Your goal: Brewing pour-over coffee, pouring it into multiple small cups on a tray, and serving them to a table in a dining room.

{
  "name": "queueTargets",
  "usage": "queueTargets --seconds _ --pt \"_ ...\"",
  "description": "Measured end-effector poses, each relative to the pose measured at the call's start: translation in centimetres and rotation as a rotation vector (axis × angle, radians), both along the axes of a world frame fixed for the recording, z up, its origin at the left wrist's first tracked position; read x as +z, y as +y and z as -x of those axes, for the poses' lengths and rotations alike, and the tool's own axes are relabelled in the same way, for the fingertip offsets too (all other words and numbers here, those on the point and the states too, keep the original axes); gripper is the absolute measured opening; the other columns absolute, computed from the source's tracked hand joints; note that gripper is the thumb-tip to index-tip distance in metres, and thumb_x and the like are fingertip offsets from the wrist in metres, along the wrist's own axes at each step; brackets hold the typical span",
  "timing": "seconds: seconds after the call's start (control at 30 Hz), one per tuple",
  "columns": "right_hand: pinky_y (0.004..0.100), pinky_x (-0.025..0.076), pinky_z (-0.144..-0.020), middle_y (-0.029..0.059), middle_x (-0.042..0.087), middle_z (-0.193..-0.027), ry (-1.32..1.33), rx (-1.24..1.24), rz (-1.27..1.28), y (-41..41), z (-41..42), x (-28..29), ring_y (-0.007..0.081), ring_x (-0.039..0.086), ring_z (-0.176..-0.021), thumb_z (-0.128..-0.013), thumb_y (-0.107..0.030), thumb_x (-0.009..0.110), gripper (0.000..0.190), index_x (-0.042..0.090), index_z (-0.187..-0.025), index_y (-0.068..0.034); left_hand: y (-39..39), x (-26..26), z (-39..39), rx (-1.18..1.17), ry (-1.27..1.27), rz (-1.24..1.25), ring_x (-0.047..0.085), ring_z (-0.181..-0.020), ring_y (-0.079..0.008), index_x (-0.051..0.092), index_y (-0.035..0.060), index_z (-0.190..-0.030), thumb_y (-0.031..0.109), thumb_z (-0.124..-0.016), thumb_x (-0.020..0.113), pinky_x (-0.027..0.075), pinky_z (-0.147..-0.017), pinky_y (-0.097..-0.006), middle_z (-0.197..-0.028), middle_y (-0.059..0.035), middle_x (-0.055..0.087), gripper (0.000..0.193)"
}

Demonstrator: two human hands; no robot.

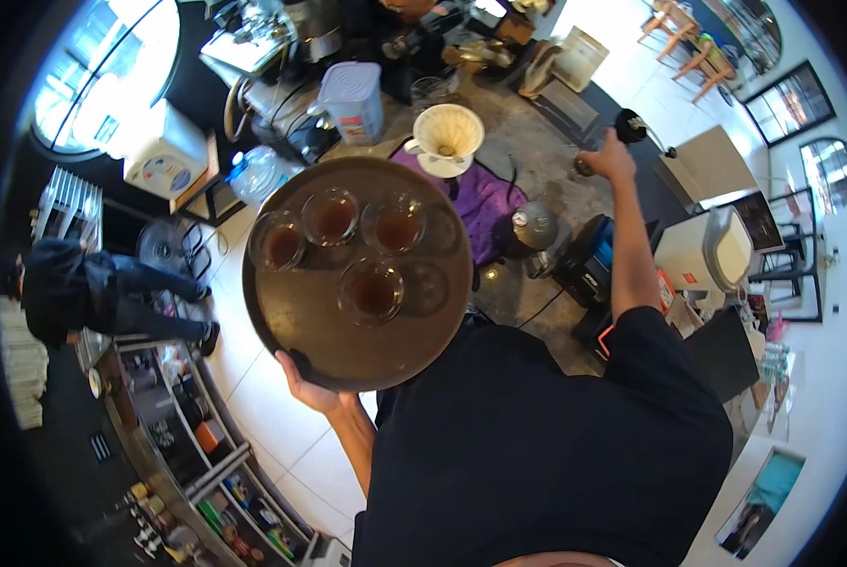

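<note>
My left hand (317,390) holds up a round brown serving tray (310,322) by its near edge. Several small clear glasses of reddish-brown drink stand on it, one glass (371,290) nearest me. At the right, my right hand (609,159) reaches over the counter and has its fingers around a small dark object (583,164), too small to name, beside a hand coffee grinder (630,126). Between my hands, a white coffee dripper (448,135) with a paper filter rests near a purple cloth (480,205). A metal kettle (534,225) stands right of the cloth.
A lidded plastic tub (352,103) and a large water bottle (257,173) are beyond the tray. A black scale or machine (590,266) and a cream bin (703,248) lie at the right. Another person (90,290) stands at the left, by the open shelves (182,418).
</note>
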State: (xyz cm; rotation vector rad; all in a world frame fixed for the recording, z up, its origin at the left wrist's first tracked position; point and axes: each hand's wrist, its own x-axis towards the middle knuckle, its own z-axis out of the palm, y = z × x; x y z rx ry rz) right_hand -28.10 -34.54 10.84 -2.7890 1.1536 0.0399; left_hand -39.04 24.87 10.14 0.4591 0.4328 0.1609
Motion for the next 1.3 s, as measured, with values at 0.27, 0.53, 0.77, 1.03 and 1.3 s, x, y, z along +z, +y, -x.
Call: queueTargets --seconds 0.27,0.53,0.77,1.03,1.3 --pt "0.0358 0.052 -0.079 0.0093 0.064 -0.100 -0.589 0.551 -0.277 16.0 -0.2 15.3 0.0220 0.063 -0.087 -0.073 -0.043 0.085 0.082 0.052 -0.144 -0.020 -0.5 0.9 -0.2 -0.009 -0.053 0.040 0.060 -0.121 -0.0329 0.053 0.0000 -0.138 0.037 -0.106 0.047 0.047 -0.105 -0.0448 -0.135 -0.0167 0.060 0.049" --pt "0.0409 0.053 -0.080 0.0146 0.067 -0.107 -0.711 1.436 -0.547 34.5 -0.6 21.7 0.0328 0.066 -0.093 -0.068 -0.035 0.084 0.076 0.056 -0.135 -0.010 -1.1 2.2 0.0 -0.026 -0.086 0.027 0.058 -0.124 -0.0322 0.052 0.0013 -0.139 0.039 -0.106 0.045 0.048 -0.106 -0.0451 -0.138 -0.0169 0.058 0.051" --pt "0.0433 0.041 -0.086 0.0125 0.061 -0.102 -0.483 1.742 -0.270 43.6 0.4 15.6 0.0312 0.061 -0.100 -0.068 -0.034 0.082 0.069 0.055 -0.125 -0.007 -1.7 2.2 0.5 -0.004 -0.064 0.109 0.056 -0.127 -0.0355 0.051 0.0021 -0.142 0.038 -0.106 0.044 0.043 -0.110 -0.0487 -0.142 -0.0180 0.056 0.051" --pt "0.0433 0.038 -0.085 0.0134 0.061 -0.104 -0.285 1.770 -0.163 45.4 2.5 12.1 0.0307 0.059 -0.098 -0.065 -0.033 0.085 0.071 0.051 -0.121 -0.007 -0.9 0.8 1.5 0.034 -0.041 0.098 0.058 -0.125 -0.0339 0.052 0.0019 -0.140 0.035 -0.106 0.045 0.044 -0.109 -0.0481 -0.140 -0.0168 0.059 0.048" --pt "0.0436 0.038 -0.088 0.0134 0.061 -0.108 -0.452 1.652 -0.110 45.4 3.3 13.7 0.0318 0.058 -0.101 -0.069 -0.044 0.084 0.068 0.057 -0.120 -0.009 1.2 0.9 1.1 -0.087 -0.107 0.122 0.057 -0.127 -0.0330 0.051 0.0014 -0.141 0.037 -0.107 0.042 0.044 -0.110 -0.0473 -0.139 -0.0171 0.058 0.050"
